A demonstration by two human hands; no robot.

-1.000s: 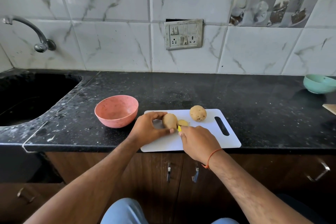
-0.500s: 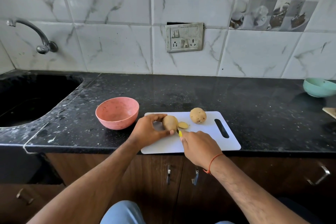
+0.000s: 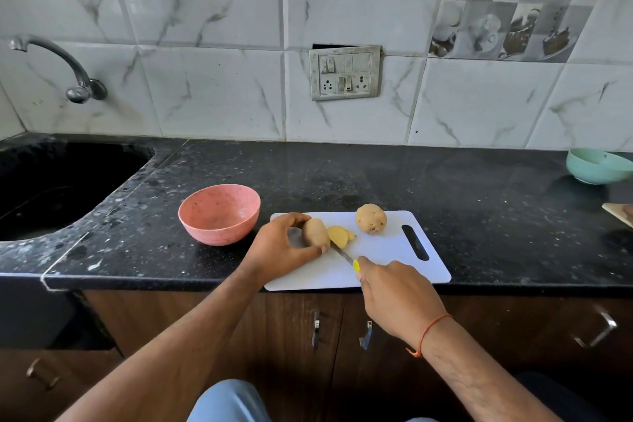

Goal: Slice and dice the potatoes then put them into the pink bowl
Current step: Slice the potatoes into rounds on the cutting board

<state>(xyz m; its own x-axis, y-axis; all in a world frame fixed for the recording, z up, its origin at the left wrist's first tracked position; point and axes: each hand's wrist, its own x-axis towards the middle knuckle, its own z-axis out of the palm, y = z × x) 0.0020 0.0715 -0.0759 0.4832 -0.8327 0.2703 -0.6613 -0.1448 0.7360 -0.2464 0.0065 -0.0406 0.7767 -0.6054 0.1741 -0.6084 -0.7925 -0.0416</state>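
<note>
Potato on the white cutting board, pinned by your left hand: tuck those fingertips back while your right hand, clenched round the yellow-handled knife, cuts even slices beside the fallen ones.
</note>
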